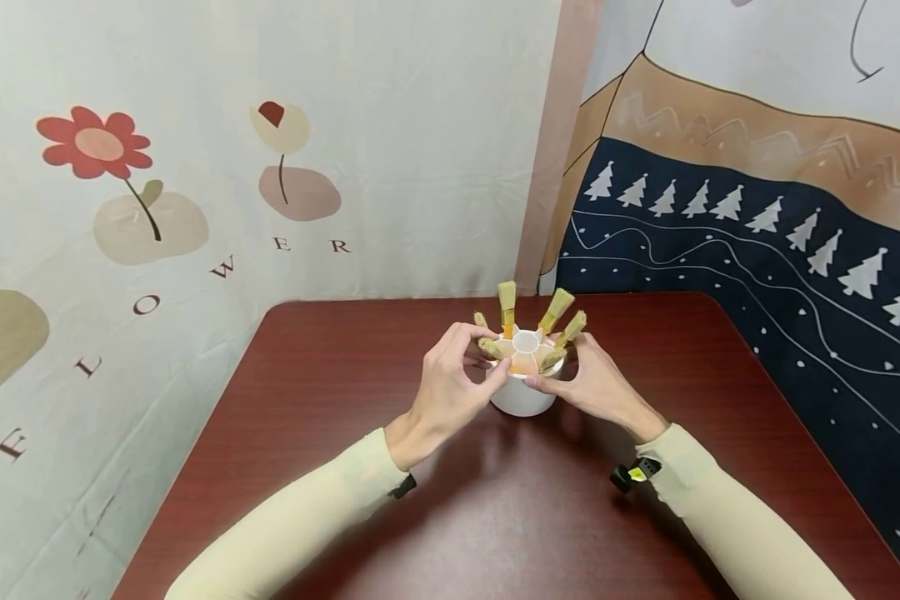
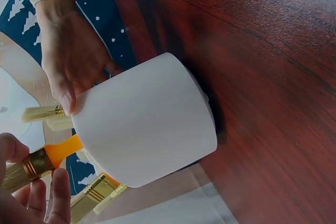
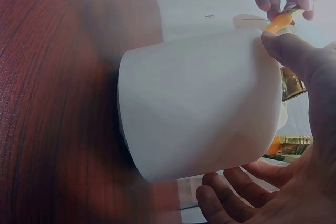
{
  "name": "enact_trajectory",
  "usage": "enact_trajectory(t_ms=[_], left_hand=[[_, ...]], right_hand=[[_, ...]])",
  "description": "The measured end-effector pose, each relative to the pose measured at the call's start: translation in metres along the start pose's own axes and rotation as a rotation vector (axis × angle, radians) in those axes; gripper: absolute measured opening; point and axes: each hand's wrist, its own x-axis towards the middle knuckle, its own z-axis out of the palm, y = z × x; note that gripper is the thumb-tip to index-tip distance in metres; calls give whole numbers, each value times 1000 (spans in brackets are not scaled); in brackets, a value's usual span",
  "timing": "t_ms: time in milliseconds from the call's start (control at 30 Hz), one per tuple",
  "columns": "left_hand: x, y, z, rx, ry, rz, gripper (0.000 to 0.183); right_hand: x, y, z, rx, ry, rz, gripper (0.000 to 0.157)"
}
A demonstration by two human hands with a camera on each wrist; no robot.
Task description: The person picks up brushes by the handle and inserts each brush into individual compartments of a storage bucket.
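Note:
A white round pot (image 1: 523, 402) with a divided top and a ring-shaped hub (image 1: 526, 342) stands on the table between both hands. Several paintbrushes (image 1: 557, 308) with pale bristles and orange handles lean outward from its compartments, bristles up. My left hand (image 1: 450, 373) pinches one paintbrush (image 2: 64, 149) by its metal ferrule, its orange handle reaching down over the pot's rim. At the right side, my right hand (image 1: 603, 383) holds the pot, with the thumb (image 3: 291, 51) at the rim and the fingers round the far side. The handles' lower ends are hidden inside.
The dark red wooden table (image 1: 330, 375) reaches back to a pale curtain (image 1: 435, 167) printed with flowers and letters. A navy cloth with white trees (image 1: 727, 204) hangs along the right side. A dark wrist strap (image 1: 637, 473) is on the right wrist.

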Motion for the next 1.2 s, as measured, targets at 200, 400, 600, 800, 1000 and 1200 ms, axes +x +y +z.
enact_trajectory(t_ms=[200, 400, 600, 800, 1000, 1200], left_hand=[[0, -1, 1, -1, -16, -30, 36], [0, -1, 3, -4, -29, -63, 34], [1, 0, 3, 2, -47, -95, 35], [2, 0, 3, 38, -65, -102, 35], [3, -1, 5, 69, -69, -85, 36], [3, 0, 8, 98, -66, -54, 40]], right_hand=[[1, 2, 1, 4, 4, -12, 105], [2, 2, 1, 2, 5, -21, 106], [2, 1, 1, -5, 9, -14, 107], [2, 2, 1, -9, 8, -7, 107], [2, 1, 1, -11, 7, -6, 106], [1, -1, 1, -16, 13, -8, 106]])
